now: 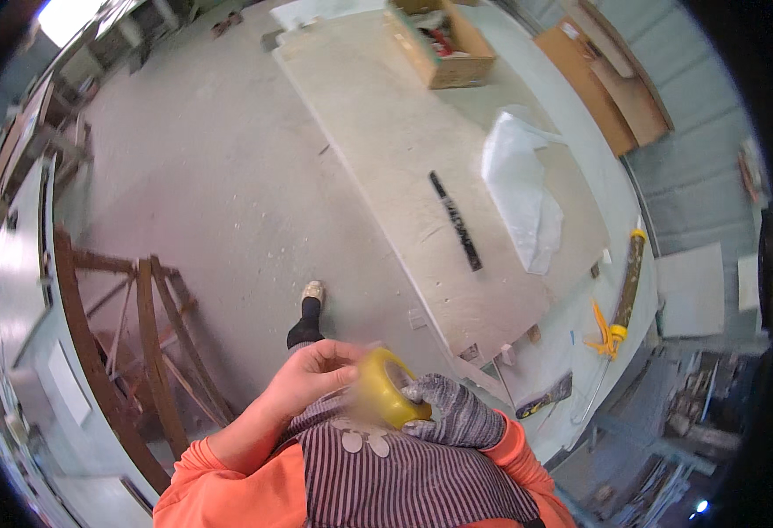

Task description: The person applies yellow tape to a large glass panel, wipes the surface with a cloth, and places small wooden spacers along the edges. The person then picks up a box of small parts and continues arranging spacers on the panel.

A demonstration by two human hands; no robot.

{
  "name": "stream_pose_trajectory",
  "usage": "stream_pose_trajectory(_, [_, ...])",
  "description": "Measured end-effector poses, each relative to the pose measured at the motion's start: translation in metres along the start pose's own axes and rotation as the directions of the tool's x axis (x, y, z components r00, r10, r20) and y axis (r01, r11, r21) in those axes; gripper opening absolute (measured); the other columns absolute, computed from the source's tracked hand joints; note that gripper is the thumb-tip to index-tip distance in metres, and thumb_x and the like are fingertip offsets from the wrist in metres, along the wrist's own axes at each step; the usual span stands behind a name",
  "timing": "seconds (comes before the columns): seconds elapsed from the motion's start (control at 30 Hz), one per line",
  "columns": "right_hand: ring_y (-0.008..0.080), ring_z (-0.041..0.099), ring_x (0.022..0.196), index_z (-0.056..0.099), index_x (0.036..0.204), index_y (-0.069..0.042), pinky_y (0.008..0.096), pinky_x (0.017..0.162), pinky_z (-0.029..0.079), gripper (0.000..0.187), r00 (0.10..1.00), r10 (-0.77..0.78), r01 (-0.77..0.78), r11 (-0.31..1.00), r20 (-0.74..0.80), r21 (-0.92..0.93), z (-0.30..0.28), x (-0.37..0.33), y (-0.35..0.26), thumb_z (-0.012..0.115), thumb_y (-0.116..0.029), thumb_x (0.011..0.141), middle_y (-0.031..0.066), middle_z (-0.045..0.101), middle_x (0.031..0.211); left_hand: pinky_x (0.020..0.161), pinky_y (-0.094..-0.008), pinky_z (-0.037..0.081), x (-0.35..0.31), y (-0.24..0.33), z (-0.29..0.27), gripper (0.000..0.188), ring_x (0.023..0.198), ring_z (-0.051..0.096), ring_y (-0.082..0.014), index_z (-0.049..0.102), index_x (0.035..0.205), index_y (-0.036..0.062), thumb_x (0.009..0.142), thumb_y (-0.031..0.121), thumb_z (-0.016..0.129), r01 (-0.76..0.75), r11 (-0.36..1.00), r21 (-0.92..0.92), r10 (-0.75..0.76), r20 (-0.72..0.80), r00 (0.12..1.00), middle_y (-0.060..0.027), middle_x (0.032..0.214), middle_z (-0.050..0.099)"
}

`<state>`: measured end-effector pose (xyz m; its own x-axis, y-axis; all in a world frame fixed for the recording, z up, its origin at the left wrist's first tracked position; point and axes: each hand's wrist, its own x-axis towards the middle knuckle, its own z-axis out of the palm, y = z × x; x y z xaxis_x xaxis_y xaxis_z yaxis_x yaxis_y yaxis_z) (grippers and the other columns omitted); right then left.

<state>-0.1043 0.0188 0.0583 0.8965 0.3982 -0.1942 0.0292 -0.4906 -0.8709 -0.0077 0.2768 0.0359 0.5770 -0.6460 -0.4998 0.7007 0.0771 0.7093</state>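
Observation:
A roll of yellow tape (381, 401) is held in front of my striped apron. My right hand (453, 412), in a grey knitted glove, is closed on its right side, with fingers at the core and rim. Bare, my left hand (309, 380) is at the roll's upper left, thumb and fingers pinched together at the tape. A blurred, see-through patch beside these fingers looks like tape, but its edge is unclear.
A worktable (360, 114) at the right bears a black strip (455, 220), translucent plastic sheeting (518, 189) and a wooden box (443, 53). Along its right edge lies a caulking gun (622, 304) with yellow parts. A brown frame (153, 352) stands on my left.

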Motion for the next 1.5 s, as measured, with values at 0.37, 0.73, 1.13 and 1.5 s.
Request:
stream_pose_trajectory(0.37, [0.0343, 0.061, 0.097, 0.058, 0.119, -0.001, 0.0391, 0.087, 0.047, 0.056, 0.951, 0.189, -0.22, 0.97, 0.246, 0.104, 0.047, 0.052, -0.007, 0.076, -0.034, 0.079, 0.0175, 0.064, 0.104, 0.098, -0.0345, 0.045, -0.026, -0.065, -0.06, 0.023, 0.108, 0.058, -0.0183, 0.058, 0.11, -0.0025, 0.09, 0.006, 0.064, -0.041, 0.947, -0.318, -0.007, -0.148, 0.989, -0.0121, 0.118, 0.062])
stream_pose_trajectory(0.73, [0.0338, 0.057, 0.111, 0.058, 0.12, -0.001, 0.0402, 0.098, 0.043, 0.054, 0.773, 0.41, -0.47, 0.883, 0.485, 0.004, 0.105, 0.109, 0.003, 0.075, -0.031, 0.078, 0.0198, 0.06, 0.117, 0.1, -0.0337, 0.042, -0.031, -0.124, -0.129, 0.021, 0.111, 0.056, -0.0182, 0.059, 0.112, -0.0012, 0.092, 0.001, 0.054, -0.05, 0.838, -0.544, -0.08, -0.213, 0.974, -0.011, 0.119, 0.061])
stream_pose_trajectory(1.13, [0.0311, 0.062, 0.097, 0.06, 0.113, -0.001, 0.0393, 0.086, 0.048, 0.047, 0.656, 0.478, -0.607, 0.794, 0.584, 0.031, 0.175, 0.172, 0.028, 0.076, -0.027, 0.078, 0.0171, 0.064, 0.104, 0.093, -0.0325, 0.045, -0.033, -0.166, -0.183, 0.02, 0.103, 0.059, -0.0199, 0.061, 0.098, -0.0003, 0.084, 0.011, 0.069, -0.067, 0.786, -0.615, -0.21, -0.367, 0.906, -0.013, 0.116, 0.062])
stream_pose_trajectory(1.5, [0.0342, 0.061, 0.097, 0.061, 0.11, -0.001, 0.0422, 0.086, 0.047, 0.046, 0.655, 0.496, -0.52, 0.843, 0.57, -0.136, 0.188, 0.187, 0.033, 0.077, -0.026, 0.074, 0.0178, 0.065, 0.102, 0.09, -0.0296, 0.046, -0.032, -0.188, -0.202, 0.022, 0.098, 0.059, -0.0158, 0.061, 0.094, -0.0005, 0.073, -0.005, 0.069, -0.064, 0.878, -0.475, -0.152, -0.403, 0.903, -0.0126, 0.112, 0.062])
